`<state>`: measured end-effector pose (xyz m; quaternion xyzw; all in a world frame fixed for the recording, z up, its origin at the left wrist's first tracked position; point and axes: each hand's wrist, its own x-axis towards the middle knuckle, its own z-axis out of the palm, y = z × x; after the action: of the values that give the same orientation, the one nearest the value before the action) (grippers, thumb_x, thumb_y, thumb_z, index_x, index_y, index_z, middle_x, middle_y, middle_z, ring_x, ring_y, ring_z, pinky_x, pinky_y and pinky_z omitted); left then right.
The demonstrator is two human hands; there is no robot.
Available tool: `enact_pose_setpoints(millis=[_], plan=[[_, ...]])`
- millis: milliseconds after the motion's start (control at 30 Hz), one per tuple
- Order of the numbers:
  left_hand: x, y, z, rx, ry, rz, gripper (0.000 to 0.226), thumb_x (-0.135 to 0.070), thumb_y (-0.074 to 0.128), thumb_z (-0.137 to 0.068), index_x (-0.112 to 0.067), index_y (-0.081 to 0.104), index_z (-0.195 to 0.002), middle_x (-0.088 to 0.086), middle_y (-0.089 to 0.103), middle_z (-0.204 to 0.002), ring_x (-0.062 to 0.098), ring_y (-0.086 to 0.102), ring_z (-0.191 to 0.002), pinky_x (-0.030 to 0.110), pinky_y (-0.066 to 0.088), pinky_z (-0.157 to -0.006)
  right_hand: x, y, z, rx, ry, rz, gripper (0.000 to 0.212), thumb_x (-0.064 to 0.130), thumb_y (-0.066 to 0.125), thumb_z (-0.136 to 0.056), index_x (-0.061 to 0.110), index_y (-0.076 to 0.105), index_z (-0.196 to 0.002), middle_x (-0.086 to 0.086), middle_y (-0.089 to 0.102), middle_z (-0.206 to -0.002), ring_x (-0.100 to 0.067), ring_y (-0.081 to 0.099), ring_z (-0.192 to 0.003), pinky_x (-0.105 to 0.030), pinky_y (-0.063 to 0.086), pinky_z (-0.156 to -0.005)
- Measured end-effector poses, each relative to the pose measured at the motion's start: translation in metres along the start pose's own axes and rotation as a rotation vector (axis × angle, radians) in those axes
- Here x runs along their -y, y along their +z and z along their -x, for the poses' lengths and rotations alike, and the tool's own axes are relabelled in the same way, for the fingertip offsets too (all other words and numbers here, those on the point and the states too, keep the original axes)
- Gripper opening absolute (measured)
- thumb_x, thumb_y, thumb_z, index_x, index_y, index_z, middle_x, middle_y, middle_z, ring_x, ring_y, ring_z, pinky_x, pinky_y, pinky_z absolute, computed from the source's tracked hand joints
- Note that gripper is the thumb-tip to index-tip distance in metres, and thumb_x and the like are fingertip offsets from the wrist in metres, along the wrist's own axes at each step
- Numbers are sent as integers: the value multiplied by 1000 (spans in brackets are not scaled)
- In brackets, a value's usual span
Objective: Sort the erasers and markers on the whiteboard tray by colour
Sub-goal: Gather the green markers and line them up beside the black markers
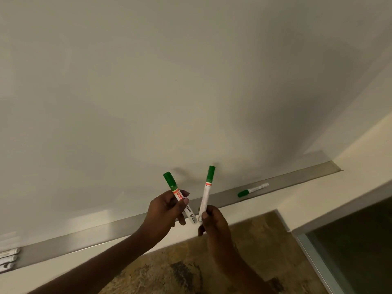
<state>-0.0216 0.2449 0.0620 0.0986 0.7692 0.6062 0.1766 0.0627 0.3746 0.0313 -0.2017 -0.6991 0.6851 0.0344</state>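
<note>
My left hand (pixel 164 211) grips a white marker with a green cap (pixel 170 180), its cap pointing up and left. A second green-capped marker (pixel 207 188) stands nearly upright in my right hand (pixel 212 221), held by its lower end. Both markers are raised just above the metal whiteboard tray (pixel 297 178). On the tray to the right lies a third green-capped marker (pixel 252 190), cap to the left. The ends of three white markers (pixel 9 257) show at the tray's far left edge; their cap colours are hidden. I see no eraser.
The blank whiteboard (pixel 169 81) fills the upper view. Below the tray runs a cream wall strip, then a brown patterned floor (pixel 244 251). A dark glass panel with a metal frame (pixel 350 251) stands at the lower right.
</note>
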Motion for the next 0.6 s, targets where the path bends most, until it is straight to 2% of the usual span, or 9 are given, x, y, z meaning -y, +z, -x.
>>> enact_pose_setpoints(millis=[100, 233, 300, 367, 467, 600], plan=[[-1, 1, 3, 50, 7, 31, 11, -22, 60, -91, -20, 66, -100, 9, 71, -69, 27, 66, -54, 30, 48, -47, 0, -4, -3, 104, -114, 163, 11, 24, 45, -99, 33, 50, -98, 6, 59, -87, -4, 57, -69, -13, 52, -64], [-8, 1, 7, 106, 54, 57, 27, -37, 62, -82, -16, 67, -98, 8, 73, -73, 26, 65, -53, 26, 47, -44, 0, -9, -9, 208, -238, 281, 13, 28, 43, -98, 39, 49, -101, 17, 58, -89, 2, 59, -78, -14, 53, -68], [-10, 1, 7, 89, 78, 35, 26, -36, 63, -80, -15, 67, -96, 6, 73, -74, 24, 65, -53, 26, 48, -44, 0, -11, -12, 232, -270, 292, 13, 29, 42, -99, 40, 49, -99, 20, 57, -89, 4, 59, -78, -14, 53, -69], [-10, 1, 6, 62, 92, 26, 19, -28, 65, -82, -13, 67, -93, 6, 73, -71, 23, 64, -51, 26, 47, -44, 2, -12, -14, 256, -282, 291, 10, 43, 39, -97, 39, 48, -100, 18, 57, -92, 4, 58, -79, -15, 53, -71], [-11, 1, 3, 30, 93, 61, 13, -20, 70, -79, -10, 67, -87, 7, 73, -68, 20, 63, -48, 22, 47, -44, 3, -14, -18, 269, -324, 316, 52, 72, 30, -83, 29, 49, -105, 13, 56, -94, 0, 58, -78, -17, 53, -71], [-11, 2, 0, 34, 98, 68, 23, -31, 69, -72, -12, 67, -85, 8, 74, -72, 25, 64, -51, 35, 58, -54, 3, -19, -25, 304, -340, 318, 79, 79, 28, -79, 12, 55, -112, 6, 59, -99, -3, 58, -80, -12, 52, -69]])
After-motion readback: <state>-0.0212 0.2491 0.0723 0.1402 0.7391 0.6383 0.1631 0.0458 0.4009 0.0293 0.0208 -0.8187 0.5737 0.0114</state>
